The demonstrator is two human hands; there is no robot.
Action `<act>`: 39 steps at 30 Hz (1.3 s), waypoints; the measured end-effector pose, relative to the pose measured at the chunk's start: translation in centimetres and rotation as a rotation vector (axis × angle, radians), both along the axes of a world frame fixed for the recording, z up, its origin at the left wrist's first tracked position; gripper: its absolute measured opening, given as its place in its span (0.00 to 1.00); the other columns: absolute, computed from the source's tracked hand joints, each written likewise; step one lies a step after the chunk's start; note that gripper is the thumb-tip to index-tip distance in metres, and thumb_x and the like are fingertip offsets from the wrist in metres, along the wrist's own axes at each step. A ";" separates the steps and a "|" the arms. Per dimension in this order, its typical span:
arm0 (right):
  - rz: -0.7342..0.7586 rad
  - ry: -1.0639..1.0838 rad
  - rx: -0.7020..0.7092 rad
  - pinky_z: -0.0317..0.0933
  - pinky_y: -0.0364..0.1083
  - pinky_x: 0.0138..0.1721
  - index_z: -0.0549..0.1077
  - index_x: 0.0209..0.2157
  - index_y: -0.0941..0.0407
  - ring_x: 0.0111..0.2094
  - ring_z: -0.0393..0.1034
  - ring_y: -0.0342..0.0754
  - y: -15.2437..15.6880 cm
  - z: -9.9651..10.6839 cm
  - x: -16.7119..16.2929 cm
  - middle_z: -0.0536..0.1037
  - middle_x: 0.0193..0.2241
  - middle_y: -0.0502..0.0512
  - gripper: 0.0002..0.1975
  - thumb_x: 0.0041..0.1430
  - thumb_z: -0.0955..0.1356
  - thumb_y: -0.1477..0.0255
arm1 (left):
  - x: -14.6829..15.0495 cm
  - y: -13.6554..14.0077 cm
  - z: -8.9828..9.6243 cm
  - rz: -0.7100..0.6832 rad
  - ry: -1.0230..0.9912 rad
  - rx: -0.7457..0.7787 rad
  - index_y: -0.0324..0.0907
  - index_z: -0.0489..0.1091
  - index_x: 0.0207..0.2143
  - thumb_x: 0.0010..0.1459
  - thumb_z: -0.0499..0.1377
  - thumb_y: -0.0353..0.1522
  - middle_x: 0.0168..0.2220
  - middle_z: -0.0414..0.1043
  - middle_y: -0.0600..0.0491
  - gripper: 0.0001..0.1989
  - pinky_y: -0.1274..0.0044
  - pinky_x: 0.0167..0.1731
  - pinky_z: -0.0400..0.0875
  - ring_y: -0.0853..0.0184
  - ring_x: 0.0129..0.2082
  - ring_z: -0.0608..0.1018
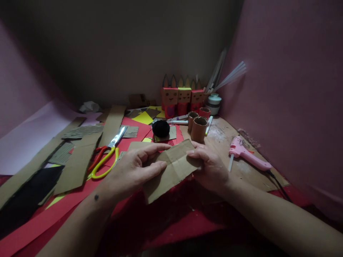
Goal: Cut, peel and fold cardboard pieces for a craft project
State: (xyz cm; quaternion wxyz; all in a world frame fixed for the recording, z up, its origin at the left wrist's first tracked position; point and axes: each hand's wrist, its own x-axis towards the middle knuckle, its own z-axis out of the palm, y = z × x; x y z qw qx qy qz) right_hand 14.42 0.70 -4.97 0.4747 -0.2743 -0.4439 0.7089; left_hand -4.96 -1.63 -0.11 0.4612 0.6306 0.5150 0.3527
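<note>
A creased piece of brown cardboard (171, 167) is held up above the near part of the table, tilted toward me. My left hand (144, 164) pinches its left side, thumb on top and the other fingers behind. At its right edge my right hand (209, 162) grips it the same way, with the thumb on the face. Just beyond the cardboard lies a round black item (160, 128) on a small cardboard scrap. Scissors (108, 151) with one red and one yellow handle rest left of my left hand. Short cardboard tubes (199, 130) stand behind my right hand.
A pink glue gun (248, 155) with a cord lies at right on a board (222, 135). Cardboard strips (77, 162), red and yellow paper cover the left side. Several box-headed paper figures (170, 96) and a jar (213, 103) stand at the back, near clear glue sticks (230, 75).
</note>
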 end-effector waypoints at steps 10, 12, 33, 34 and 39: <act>0.012 0.121 -0.055 0.55 0.39 0.15 0.72 0.29 0.59 0.17 0.60 0.39 -0.3 1.0 -0.6 0.69 0.20 0.48 0.08 0.42 0.69 0.76 | -0.1 0.0 -0.2 -0.012 -0.046 -0.019 0.47 0.75 0.46 0.51 0.66 0.38 0.34 0.78 0.53 0.18 0.84 0.25 0.69 0.68 0.30 0.76; 0.036 0.146 -0.082 0.54 0.39 0.13 0.73 0.31 0.59 0.17 0.60 0.40 0.0 1.0 -0.6 0.70 0.21 0.48 0.10 0.41 0.70 0.76 | -0.2 0.2 -0.3 -0.021 -0.119 -0.019 0.47 0.75 0.46 0.51 0.66 0.37 0.37 0.79 0.53 0.18 0.84 0.28 0.70 0.68 0.33 0.77; 0.041 -0.080 -0.045 0.58 0.44 0.30 0.75 0.27 0.58 0.24 0.65 0.41 -0.5 -0.5 -1.0 0.73 0.23 0.50 0.06 0.48 0.74 0.72 | 0.9 1.3 -2.4 0.057 -0.656 -0.263 0.41 0.69 0.52 0.57 0.61 0.37 0.37 0.78 0.47 0.21 0.76 0.26 0.73 0.63 0.30 0.79; 0.021 -0.083 -0.047 0.58 0.43 0.30 0.74 0.26 0.58 0.24 0.64 0.41 -0.5 -0.5 -1.0 0.73 0.22 0.49 0.05 0.49 0.73 0.73 | 0.9 1.2 -2.2 0.078 -0.648 -0.243 0.40 0.70 0.51 0.57 0.61 0.37 0.36 0.78 0.47 0.20 0.75 0.26 0.73 0.62 0.30 0.79; 0.002 -0.105 -0.024 0.58 0.43 0.29 0.73 0.25 0.57 0.24 0.64 0.41 -0.5 -0.2 -0.8 0.72 0.22 0.49 0.04 0.50 0.72 0.74 | 1.0 1.1 -1.4 0.106 -0.634 -0.153 0.36 0.74 0.45 0.59 0.58 0.38 0.34 0.78 0.46 0.17 0.75 0.28 0.72 0.62 0.30 0.78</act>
